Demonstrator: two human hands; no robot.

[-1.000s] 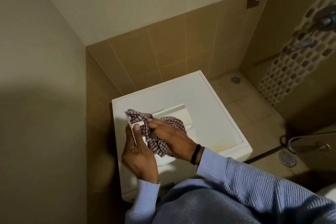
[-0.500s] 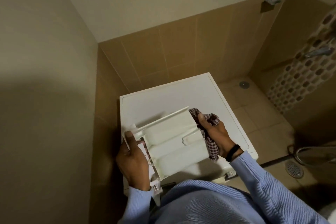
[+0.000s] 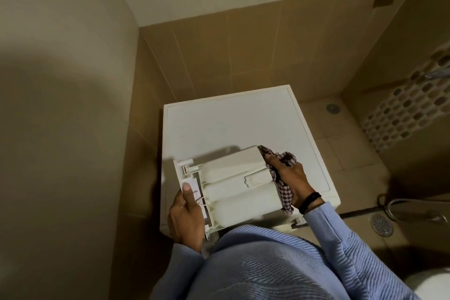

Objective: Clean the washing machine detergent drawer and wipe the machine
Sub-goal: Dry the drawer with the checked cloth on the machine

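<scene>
The white detergent drawer (image 3: 233,185) is out of the machine and held above the front of the white washing machine top (image 3: 231,124), underside up. My left hand (image 3: 187,217) grips its front panel end, thumb on the panel. My right hand (image 3: 289,178) holds a checked cloth (image 3: 283,192) bunched against the drawer's far end. Part of the cloth hangs down below my palm.
The machine stands in a corner, with a plain wall close on the left and brown tiles behind. To the right lies tiled floor with a round drain (image 3: 381,224), a second drain (image 3: 332,107) and a metal hose (image 3: 399,204). A mosaic wall (image 3: 409,109) rises at far right.
The drawer has been turned over and swung level. My right hand moved with the cloth from the drawer's left end to its far right end. My left hand kept its hold on the panel.
</scene>
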